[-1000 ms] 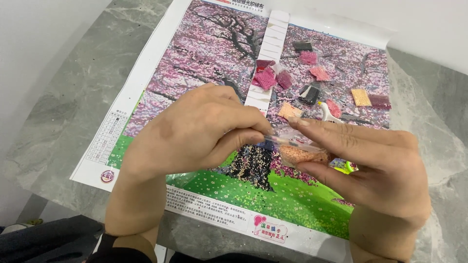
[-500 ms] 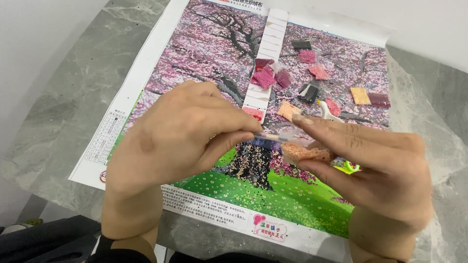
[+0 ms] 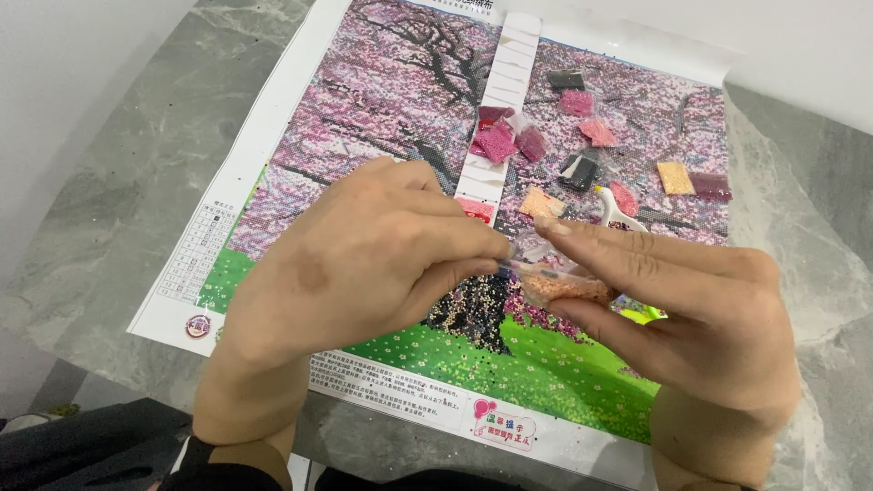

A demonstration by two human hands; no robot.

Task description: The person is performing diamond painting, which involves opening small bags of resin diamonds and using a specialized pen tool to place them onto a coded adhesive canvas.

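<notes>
Between both hands I pinch a small clear plastic bag (image 3: 562,287) of grainy orange beads, above the near middle of the canvas (image 3: 382,100): left hand (image 3: 364,259) clamps its left edge, right hand (image 3: 677,305) its right. Farther off, about eleven bead packets (image 3: 496,141) lie scattered.

Both hands are hovering close together, fingertips meeting at the middle. The left hand (image 3: 364,264) is pinching with thumb and fingers; the right hand (image 3: 677,314) is pinching too, fingers stretched leftward.
</notes>
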